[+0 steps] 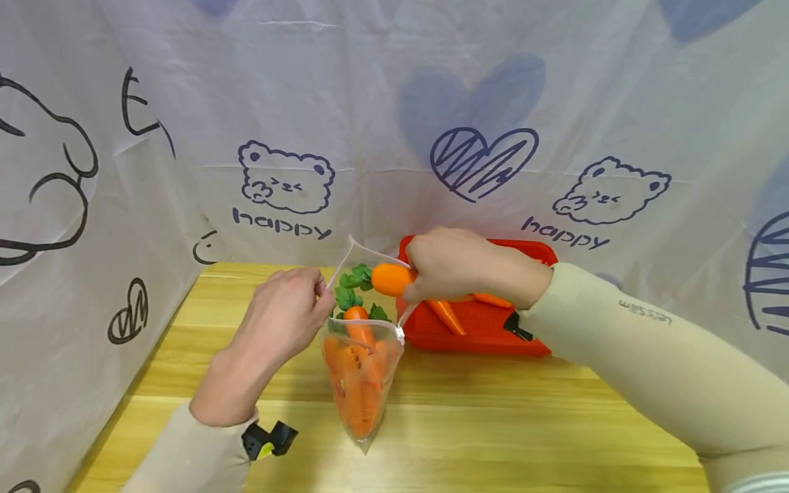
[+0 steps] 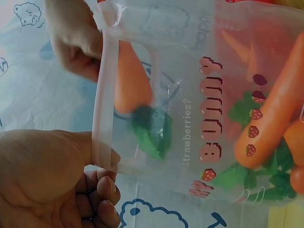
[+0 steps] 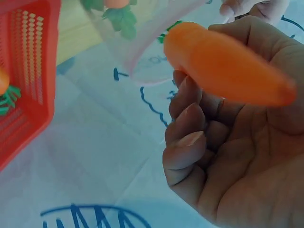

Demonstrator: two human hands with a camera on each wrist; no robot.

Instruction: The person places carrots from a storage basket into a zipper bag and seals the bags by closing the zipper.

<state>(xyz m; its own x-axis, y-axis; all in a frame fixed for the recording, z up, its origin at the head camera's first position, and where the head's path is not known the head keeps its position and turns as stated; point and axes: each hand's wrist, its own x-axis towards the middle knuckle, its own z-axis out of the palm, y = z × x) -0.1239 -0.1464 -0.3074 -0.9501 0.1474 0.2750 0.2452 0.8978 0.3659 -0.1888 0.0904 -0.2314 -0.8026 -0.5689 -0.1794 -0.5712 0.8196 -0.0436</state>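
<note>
My left hand (image 1: 280, 315) pinches the left edge of the mouth of a clear zip bag (image 1: 364, 418), keeping it upright and spread. Several orange carrots with green leaves are inside the bag; red "Bunny" lettering and small strawberries are printed on it in the left wrist view. In my right hand (image 1: 453, 267) is another carrot (image 1: 390, 279), gripped between thumb and fingers. Its leafy end points left into the bag's mouth, while the tapered tip sticks out from the hand in the right wrist view (image 3: 247, 71). A white slider (image 1: 400, 335) sits at the bag's right corner.
Behind and right of the bag stands a red plastic basket (image 1: 487, 346) with more carrots (image 1: 445, 316) in it, partly hidden by my right arm. The wooden table (image 1: 493, 424) meets a printed white cloth (image 1: 382, 137) at the back and left.
</note>
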